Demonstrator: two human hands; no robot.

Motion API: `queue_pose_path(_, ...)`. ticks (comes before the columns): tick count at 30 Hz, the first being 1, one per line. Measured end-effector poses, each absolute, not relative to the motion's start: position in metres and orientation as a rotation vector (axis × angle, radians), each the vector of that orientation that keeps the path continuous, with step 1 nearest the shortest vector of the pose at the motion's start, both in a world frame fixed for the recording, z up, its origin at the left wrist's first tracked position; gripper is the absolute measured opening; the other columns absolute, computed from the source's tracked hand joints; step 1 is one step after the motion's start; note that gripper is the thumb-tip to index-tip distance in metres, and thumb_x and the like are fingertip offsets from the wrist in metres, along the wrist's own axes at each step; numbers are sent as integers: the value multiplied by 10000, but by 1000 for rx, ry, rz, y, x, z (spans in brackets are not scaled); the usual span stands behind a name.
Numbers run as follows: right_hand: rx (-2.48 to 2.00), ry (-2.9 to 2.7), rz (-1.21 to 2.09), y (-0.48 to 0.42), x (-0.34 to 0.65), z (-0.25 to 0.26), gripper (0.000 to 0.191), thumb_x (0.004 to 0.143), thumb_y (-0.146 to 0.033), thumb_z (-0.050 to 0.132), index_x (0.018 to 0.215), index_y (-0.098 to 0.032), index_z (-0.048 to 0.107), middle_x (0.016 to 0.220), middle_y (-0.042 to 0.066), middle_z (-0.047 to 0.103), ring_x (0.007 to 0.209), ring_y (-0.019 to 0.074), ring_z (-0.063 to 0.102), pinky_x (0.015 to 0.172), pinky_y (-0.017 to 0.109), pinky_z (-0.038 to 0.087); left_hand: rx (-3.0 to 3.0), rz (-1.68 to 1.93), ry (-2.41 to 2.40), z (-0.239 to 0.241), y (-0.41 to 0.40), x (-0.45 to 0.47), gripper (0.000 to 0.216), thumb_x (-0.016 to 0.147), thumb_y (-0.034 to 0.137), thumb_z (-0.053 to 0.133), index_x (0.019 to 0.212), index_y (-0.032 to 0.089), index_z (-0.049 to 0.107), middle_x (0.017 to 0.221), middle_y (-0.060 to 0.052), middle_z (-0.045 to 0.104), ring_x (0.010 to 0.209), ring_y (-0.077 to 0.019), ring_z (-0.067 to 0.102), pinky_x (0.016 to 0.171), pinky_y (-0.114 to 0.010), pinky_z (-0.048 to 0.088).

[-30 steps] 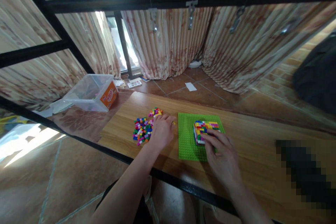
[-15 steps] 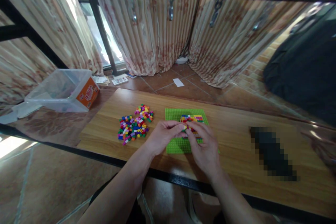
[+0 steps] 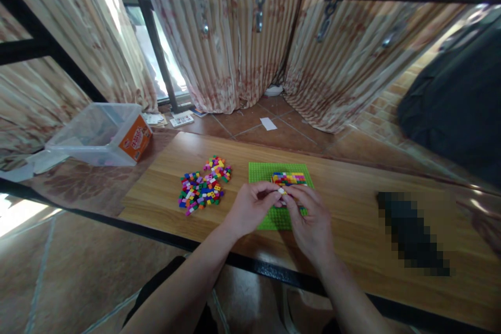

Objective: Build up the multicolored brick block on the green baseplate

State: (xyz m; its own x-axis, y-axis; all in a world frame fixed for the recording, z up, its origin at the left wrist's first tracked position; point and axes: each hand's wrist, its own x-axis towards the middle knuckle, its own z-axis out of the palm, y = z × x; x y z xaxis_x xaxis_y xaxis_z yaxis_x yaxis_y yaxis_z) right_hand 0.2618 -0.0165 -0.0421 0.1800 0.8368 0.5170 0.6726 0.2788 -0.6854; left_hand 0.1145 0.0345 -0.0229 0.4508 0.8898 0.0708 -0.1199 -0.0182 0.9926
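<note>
Over baseplate [image 3: 260,169], left hand [image 3: 252,207] and right hand [image 3: 310,219] pinch brick [image 3: 281,191]; block [image 3: 289,178] runs left-right.

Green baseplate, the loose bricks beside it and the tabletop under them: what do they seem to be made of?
Green baseplate: looks like moulded plastic, matt, with a fine grid of studs. Loose bricks: most likely hard plastic, small uniform blocks in bright solid colours. Tabletop: wood or wood-look laminate, smooth, light brown with long grain streaks; which one the picture leaves open.
</note>
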Motion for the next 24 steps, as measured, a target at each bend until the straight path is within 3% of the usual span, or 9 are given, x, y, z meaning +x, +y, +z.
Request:
queue_pose_path(6,-1454,-1526,219,-16,261,-41,200,946,-344,551,975,-257,729,1016,60,724,956,216,654,855,418,524,1667,996,938,-20,29,114,140,872,251,611,898,193,736,842,-29,756,798,-169,695,767,-283,541)
queue_pose_path(14,-1492,-1538,1,-15,264,-41,172,928,-343,589,923,-246,731,954,56,730,922,220,659,869,428,491,1494,1045,1019,-25,26,123,175,868,294,595,813,169,704,725,-20,718,665,-152,668,642,-252,521)
queue_pose_path(24,-1498,-1710,66,-16,283,-42,202,947,-343,561,974,-262,745,1044,59,698,984,222,625,891,435,485,1435,886,1099,-32,50,93,136,839,261,580,777,158,643,672,1,649,632,-153,675,565,-232,474)
